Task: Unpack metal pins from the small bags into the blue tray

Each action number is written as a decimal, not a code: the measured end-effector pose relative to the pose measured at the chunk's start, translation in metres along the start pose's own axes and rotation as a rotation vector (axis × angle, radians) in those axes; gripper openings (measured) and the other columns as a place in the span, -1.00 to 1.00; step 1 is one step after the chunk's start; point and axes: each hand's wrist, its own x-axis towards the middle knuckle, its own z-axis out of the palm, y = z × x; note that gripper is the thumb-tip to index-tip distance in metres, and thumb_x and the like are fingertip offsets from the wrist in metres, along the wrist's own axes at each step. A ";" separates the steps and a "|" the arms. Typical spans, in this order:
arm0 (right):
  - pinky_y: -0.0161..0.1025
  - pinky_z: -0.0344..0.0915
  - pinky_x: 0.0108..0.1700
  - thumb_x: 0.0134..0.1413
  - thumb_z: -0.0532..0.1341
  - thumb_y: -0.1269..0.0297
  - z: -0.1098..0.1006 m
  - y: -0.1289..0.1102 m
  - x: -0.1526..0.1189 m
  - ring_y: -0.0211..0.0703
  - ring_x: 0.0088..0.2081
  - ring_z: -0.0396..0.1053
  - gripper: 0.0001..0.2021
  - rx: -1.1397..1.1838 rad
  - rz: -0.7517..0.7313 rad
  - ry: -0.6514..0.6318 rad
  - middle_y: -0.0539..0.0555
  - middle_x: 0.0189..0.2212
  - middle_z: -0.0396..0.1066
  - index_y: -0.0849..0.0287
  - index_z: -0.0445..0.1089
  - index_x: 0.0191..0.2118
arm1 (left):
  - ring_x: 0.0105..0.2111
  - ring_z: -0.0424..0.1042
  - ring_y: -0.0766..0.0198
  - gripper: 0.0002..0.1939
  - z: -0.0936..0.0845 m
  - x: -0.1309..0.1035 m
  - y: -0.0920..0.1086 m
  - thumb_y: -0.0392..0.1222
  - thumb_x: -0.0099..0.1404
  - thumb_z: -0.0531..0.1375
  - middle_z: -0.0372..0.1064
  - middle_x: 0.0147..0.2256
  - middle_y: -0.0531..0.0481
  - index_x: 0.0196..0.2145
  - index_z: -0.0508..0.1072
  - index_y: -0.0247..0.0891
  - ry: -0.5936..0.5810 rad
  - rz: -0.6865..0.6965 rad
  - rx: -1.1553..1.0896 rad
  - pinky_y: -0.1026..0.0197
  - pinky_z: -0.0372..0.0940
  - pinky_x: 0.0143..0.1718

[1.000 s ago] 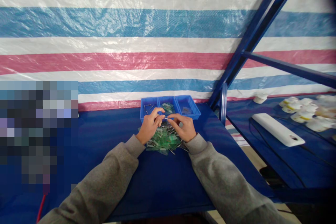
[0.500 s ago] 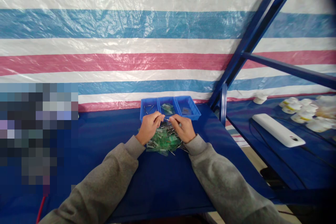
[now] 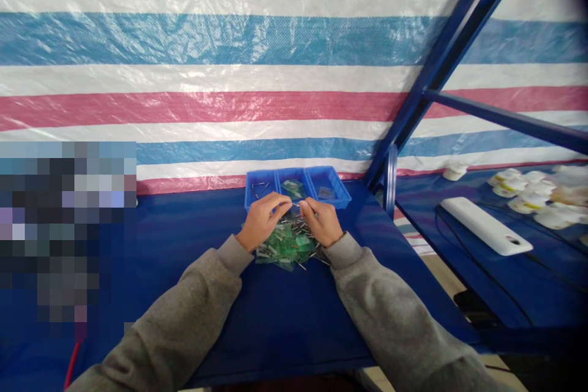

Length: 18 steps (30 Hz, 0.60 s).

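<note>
Between my two hands, just above a pile, is a thin metal pin (image 3: 295, 204), too small to make out fully. My left hand (image 3: 263, 220) pinches its left end between thumb and forefinger. My right hand (image 3: 325, 222) has its fingers closed on the other end. Below them lies the pile of green-tinted clear plastic packets (image 3: 285, 248) mixed with loose thin metal pins (image 3: 301, 225). Behind the hands stands a blue tray (image 3: 342, 193) with three compartments. The left one holds a few metal pins (image 3: 260, 185), the middle one green packets (image 3: 293, 188), the right one a clear packet (image 3: 326, 193).
A blue table (image 3: 285, 331) carries the pile and tray. A blue metal frame post (image 3: 390, 177) rises at the right. On the other table are a white oblong device (image 3: 487, 225), black cables and several white round parts (image 3: 526, 202). The left side is pixelated.
My left fingers have shifted slightly right along the pin, and the hand's shape is a little more arched. My right fingertips have moved slightly right. The pile and tray look the same.
</note>
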 end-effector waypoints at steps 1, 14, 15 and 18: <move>-0.34 0.09 -0.42 0.29 -0.08 0.14 0.000 0.001 0.000 -0.29 -0.58 0.22 -0.60 0.000 0.003 0.000 -0.04 -0.67 0.22 0.15 0.20 -0.55 | -0.33 0.37 0.32 -0.75 0.000 0.000 -0.001 -0.11 0.36 0.03 0.41 -0.30 -0.04 -0.23 0.45 -0.26 0.002 0.007 -0.005 0.32 0.25 -0.35; -0.33 0.18 -0.38 0.24 0.02 0.13 0.001 0.002 -0.001 -0.27 -0.51 0.29 -0.71 0.050 -0.012 0.044 0.00 -0.52 0.37 0.17 0.35 -0.37 | -0.46 0.34 0.36 -0.71 -0.002 0.001 -0.002 -0.09 0.34 0.06 0.36 -0.49 0.03 -0.44 0.42 -0.29 0.062 -0.036 0.044 0.34 0.20 -0.42; -0.32 0.20 -0.37 0.23 0.04 0.14 0.001 0.002 -0.001 -0.27 -0.50 0.29 -0.74 0.061 -0.016 0.054 0.01 -0.48 0.40 0.17 0.36 -0.34 | -0.48 0.33 0.37 -0.69 -0.002 0.001 -0.002 -0.09 0.35 0.04 0.35 -0.51 0.04 -0.46 0.40 -0.29 0.054 -0.052 0.050 0.34 0.19 -0.43; -0.31 0.23 -0.36 0.19 0.09 0.16 0.001 0.001 -0.001 -0.26 -0.49 0.30 -0.79 0.086 -0.006 0.076 0.02 -0.44 0.42 0.17 0.37 -0.30 | -0.51 0.31 0.39 -0.65 -0.003 0.001 -0.001 -0.09 0.37 0.01 0.30 -0.56 0.07 -0.51 0.36 -0.29 0.016 -0.080 0.064 0.35 0.16 -0.44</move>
